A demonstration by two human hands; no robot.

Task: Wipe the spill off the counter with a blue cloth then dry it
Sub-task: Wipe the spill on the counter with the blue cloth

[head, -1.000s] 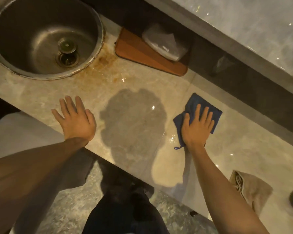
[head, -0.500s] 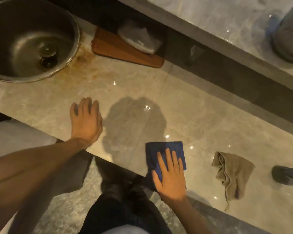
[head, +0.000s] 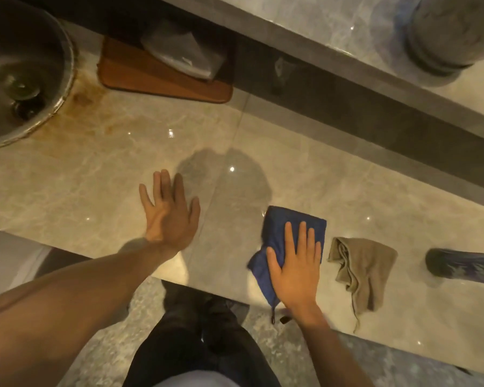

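My right hand (head: pixel 296 266) lies flat, fingers spread, pressing a folded blue cloth (head: pixel 280 230) onto the beige marble counter (head: pixel 347 191) near its front edge. The cloth's lower corner and loop hang at the edge. My left hand (head: pixel 169 213) rests flat on the counter, fingers apart, holding nothing, to the left of the cloth. Between the hands the stone looks shiny and carries the shadow of my head. A crumpled tan cloth (head: pixel 363 269) lies just right of my right hand.
A round steel sink (head: pixel 20 79) sits at the far left with a rusty stain (head: pixel 84 99) beside it. A wooden board (head: pixel 157 76) with a plastic-wrapped item (head: pixel 182 54) lies at the back. A dark object (head: pixel 458 266) lies at the right edge. A raised ledge runs behind.
My right hand has slid the blue cloth from further back to the front edge, then slightly right towards the tan cloth. My left hand has stayed flat on the counter.
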